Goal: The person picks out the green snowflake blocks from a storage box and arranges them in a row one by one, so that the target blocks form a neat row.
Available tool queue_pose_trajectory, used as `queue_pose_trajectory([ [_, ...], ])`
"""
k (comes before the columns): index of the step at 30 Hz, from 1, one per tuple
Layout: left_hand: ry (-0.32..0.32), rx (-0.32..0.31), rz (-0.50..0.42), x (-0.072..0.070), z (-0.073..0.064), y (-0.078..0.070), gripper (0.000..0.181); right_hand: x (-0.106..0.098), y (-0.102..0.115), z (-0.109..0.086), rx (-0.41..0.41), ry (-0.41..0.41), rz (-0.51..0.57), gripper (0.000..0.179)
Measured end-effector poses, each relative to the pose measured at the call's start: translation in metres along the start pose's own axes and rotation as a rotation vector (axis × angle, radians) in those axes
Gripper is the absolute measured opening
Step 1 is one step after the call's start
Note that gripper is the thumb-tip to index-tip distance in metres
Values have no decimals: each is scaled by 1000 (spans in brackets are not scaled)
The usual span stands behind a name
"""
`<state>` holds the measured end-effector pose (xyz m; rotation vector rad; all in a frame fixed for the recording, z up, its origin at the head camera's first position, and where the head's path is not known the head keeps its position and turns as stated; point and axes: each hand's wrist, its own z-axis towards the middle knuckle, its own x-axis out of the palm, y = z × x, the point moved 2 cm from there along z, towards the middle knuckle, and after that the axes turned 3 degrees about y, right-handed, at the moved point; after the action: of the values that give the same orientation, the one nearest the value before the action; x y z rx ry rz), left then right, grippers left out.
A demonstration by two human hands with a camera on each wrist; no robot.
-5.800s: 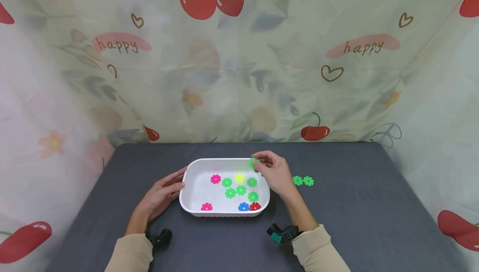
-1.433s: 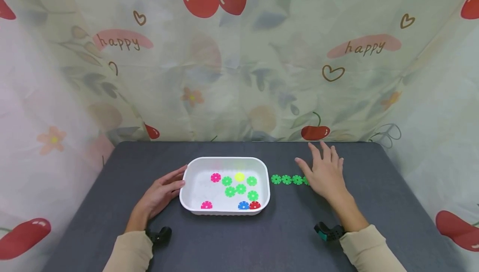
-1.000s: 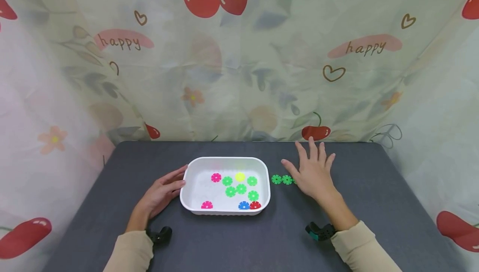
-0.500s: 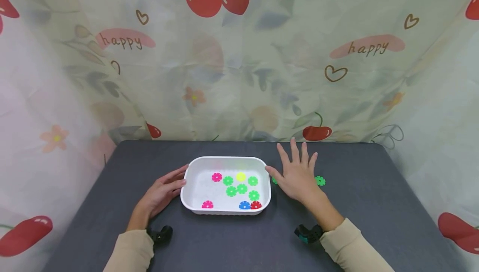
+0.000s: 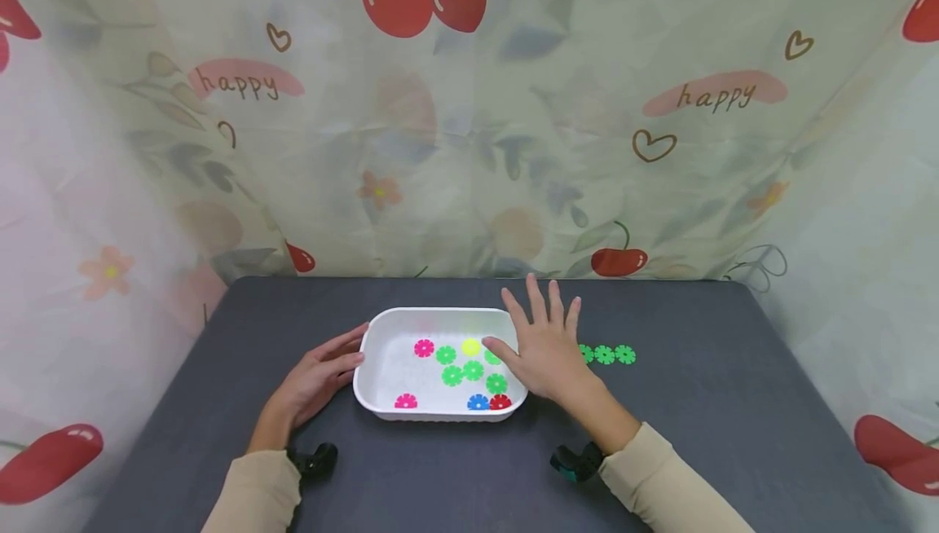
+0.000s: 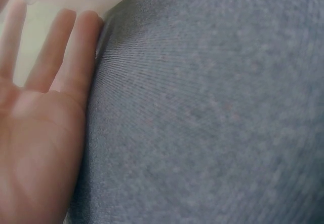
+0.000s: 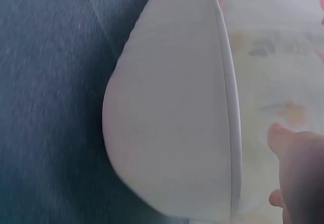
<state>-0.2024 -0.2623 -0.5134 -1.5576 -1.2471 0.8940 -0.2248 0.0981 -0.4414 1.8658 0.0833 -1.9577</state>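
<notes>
1. There's your left hand (image 5: 311, 378), fingers nearly straight against the left end of the white tray (image 5: 385, 374), clasping nothing; that looks like bracing against a slide.
2. Now your right hand (image 5: 546, 354): fingers fanned wide above the tray's right end, nothing visible in its grasp.
3. Inside the tray you've got notched green discs (image 5: 473, 370), two pink discs (image 5: 424, 348), a yellow disc (image 5: 471, 346), a blue disc (image 5: 478, 403) and a red disc (image 5: 500, 403).
4. To its right, a green row (image 5: 605, 354) lies on the dark tabletop (image 5: 697, 403), probably kept there apart from the mixed colours; your hand may hide more.
5. Your right wrist view alone shows a gap between rim and fingers; your left shows your palm. Neither shows any discs.
</notes>
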Motion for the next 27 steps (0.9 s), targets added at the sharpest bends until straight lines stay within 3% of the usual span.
queue_pose_trajectory([
  [13, 3, 0, -7, -2, 2, -1, 72, 10, 34, 9, -95, 34, -22, 85],
  [27, 9, -1, -4, 0, 1, 1, 73, 19, 60, 14, -154, -6, 33, 84],
])
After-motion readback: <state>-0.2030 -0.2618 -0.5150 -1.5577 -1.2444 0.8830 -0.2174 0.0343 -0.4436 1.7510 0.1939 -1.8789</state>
